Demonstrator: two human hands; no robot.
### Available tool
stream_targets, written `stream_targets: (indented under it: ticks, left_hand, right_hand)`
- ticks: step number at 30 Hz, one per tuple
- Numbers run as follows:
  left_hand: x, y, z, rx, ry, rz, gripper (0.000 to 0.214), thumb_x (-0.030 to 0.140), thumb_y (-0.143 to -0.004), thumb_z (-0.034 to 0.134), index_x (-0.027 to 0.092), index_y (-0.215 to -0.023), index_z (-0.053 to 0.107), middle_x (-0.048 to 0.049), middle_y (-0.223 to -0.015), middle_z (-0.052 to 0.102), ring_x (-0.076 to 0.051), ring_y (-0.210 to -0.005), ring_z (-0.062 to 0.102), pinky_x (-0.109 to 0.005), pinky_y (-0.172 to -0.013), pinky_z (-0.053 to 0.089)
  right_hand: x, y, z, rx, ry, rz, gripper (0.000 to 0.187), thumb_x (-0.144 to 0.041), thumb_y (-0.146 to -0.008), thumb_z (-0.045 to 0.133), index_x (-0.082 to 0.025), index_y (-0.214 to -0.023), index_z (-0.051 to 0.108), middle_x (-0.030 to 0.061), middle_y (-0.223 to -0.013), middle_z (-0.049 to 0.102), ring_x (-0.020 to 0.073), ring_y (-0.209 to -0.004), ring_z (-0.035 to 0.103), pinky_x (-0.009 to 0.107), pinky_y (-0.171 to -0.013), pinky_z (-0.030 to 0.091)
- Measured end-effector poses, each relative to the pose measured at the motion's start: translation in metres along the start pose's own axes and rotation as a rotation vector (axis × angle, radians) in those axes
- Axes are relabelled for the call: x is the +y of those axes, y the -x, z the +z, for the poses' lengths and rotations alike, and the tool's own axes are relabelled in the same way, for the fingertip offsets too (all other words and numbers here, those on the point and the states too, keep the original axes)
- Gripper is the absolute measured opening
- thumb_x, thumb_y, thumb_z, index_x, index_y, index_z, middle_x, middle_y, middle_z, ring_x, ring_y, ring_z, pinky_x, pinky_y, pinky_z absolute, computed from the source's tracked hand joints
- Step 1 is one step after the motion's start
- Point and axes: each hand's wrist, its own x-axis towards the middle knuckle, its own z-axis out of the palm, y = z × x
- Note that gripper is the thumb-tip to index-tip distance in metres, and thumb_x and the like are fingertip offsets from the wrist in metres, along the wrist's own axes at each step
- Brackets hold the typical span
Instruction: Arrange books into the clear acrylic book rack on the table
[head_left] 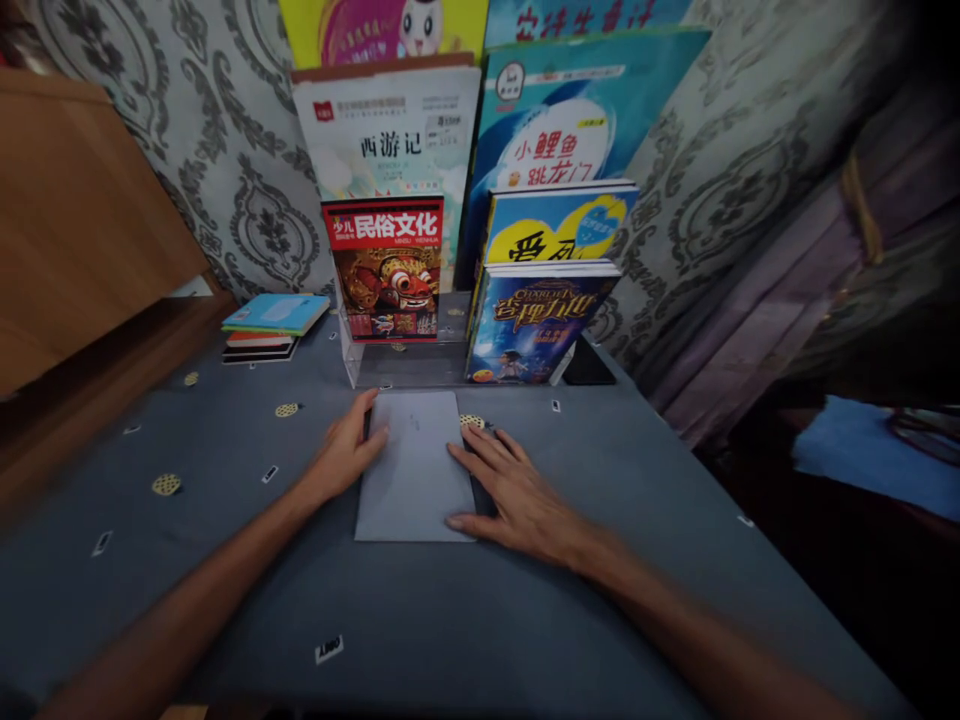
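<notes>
A thin book (416,480) with a plain pale grey face and tiny faint print near its top lies on the cloth-covered table. My left hand (349,450) is at its upper left edge, with the thumb over the face and the fingers along and partly under the side. My right hand (517,495) rests flat with fingers spread at the right edge. Its thumb and index fingertip touch the book, and the other fingers lie on the cloth. Right behind the book is a clear display rack (420,368) with books standing in tiers.
A red-topped book (390,270) stands on the rack's left, a dark blue book (532,325) on its right. A small stack of books (281,315) lies at the back left. A dark flat object (589,365) sits beside the rack. The table (247,590) ends at a slanting right edge.
</notes>
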Motion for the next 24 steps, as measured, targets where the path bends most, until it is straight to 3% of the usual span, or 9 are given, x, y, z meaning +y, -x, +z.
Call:
stream_targets:
  ticks: [3,6,11,13,16,19,24]
  left_hand:
    - [-0.005,-0.006,0.000,0.105,0.420,-0.148,0.058,0.025,-0.076,0.068,0.021,-0.130,0.051,-0.0143,-0.138,0.057,-0.028,-0.130,0.053,-0.045,-0.110,0.041]
    - [-0.003,-0.009,-0.002,0.184,0.692,-0.295,0.054,0.019,-0.070,0.074,0.020,-0.122,0.057,-0.0130,-0.130,0.063,-0.025,-0.118,0.061,-0.038,-0.100,0.048]
    - [0.015,-0.002,0.002,-0.041,0.922,-0.486,0.034,0.018,-0.072,0.075,0.011,-0.105,0.067,-0.0124,-0.098,0.075,-0.020,-0.078,0.071,-0.028,-0.069,0.055]
    - [0.023,0.000,0.004,-0.022,0.975,-0.508,0.027,0.017,-0.076,0.073,0.010,-0.102,0.068,-0.0105,-0.092,0.076,-0.018,-0.071,0.070,-0.026,-0.065,0.055]
    - [0.032,0.000,0.003,0.086,1.049,-0.526,0.017,0.014,-0.081,0.068,0.012,-0.097,0.070,-0.0078,-0.088,0.077,-0.016,-0.070,0.071,-0.024,-0.066,0.056]
    - [0.038,-0.001,0.001,0.159,1.082,-0.481,0.016,0.016,-0.085,0.066,0.013,-0.099,0.070,-0.0077,-0.093,0.077,-0.016,-0.076,0.072,-0.026,-0.072,0.058]
    - [0.041,-0.004,-0.001,0.346,1.024,-0.413,0.020,0.025,-0.091,0.062,0.018,-0.109,0.069,-0.0064,-0.115,0.074,-0.019,-0.106,0.069,-0.031,-0.093,0.056]
  right_hand:
    - [0.000,0.000,0.000,-0.015,0.005,0.012,0.085,-0.069,-0.085,0.059,-0.016,-0.149,0.043,0.0224,-0.155,0.039,0.0380,-0.146,0.032,0.063,-0.117,0.027]
    - [-0.002,0.000,-0.001,-0.048,-0.005,0.031,0.086,-0.068,-0.085,0.058,-0.013,-0.150,0.042,0.0246,-0.157,0.034,0.0393,-0.147,0.030,0.064,-0.117,0.025]
    - [0.000,0.001,0.000,-0.058,-0.065,0.034,0.086,-0.069,-0.085,0.058,-0.015,-0.150,0.042,0.0226,-0.158,0.033,0.0385,-0.148,0.027,0.066,-0.118,0.020]
    - [0.003,0.001,0.001,-0.024,-0.127,0.043,0.085,-0.068,-0.084,0.060,-0.018,-0.151,0.042,0.0203,-0.158,0.035,0.0381,-0.147,0.030,0.066,-0.118,0.020]
    - [0.008,0.000,0.005,0.103,-0.291,0.099,0.082,-0.059,-0.087,0.063,-0.025,-0.155,0.033,0.0160,-0.153,0.044,0.0359,-0.140,0.042,0.064,-0.115,0.030]
    - [0.006,-0.009,0.011,0.245,-0.554,0.166,0.077,-0.045,-0.092,0.059,-0.028,-0.158,0.022,0.0140,-0.137,0.058,0.0295,-0.114,0.062,0.054,-0.098,0.051]
    - [-0.012,-0.038,0.007,0.347,-0.913,0.178,0.062,-0.032,-0.092,0.053,-0.023,-0.150,0.033,0.0089,-0.106,0.065,0.0204,-0.082,0.065,0.035,-0.066,0.058]
